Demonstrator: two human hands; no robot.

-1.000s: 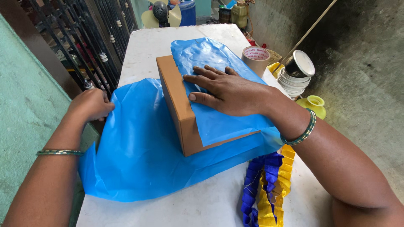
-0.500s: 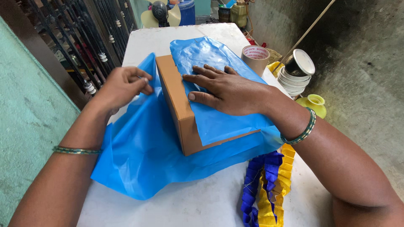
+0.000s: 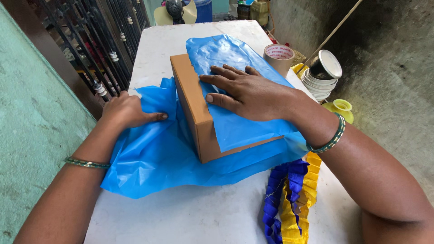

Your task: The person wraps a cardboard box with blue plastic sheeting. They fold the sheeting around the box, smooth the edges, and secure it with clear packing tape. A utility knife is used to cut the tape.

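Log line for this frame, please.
left hand: grips blue sheet | right hand: flat, pressing sheet onto box | tape roll beside box

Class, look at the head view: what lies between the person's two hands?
Between the left hand and right hand stands the cardboard box's bare brown side, with blue wrapping sheet bunched against it.

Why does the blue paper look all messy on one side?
The blue plastic wrapping sheet is crumpled beside the brown cardboard box, bunched under the left hand. The right hand presses the other flap flat on top.
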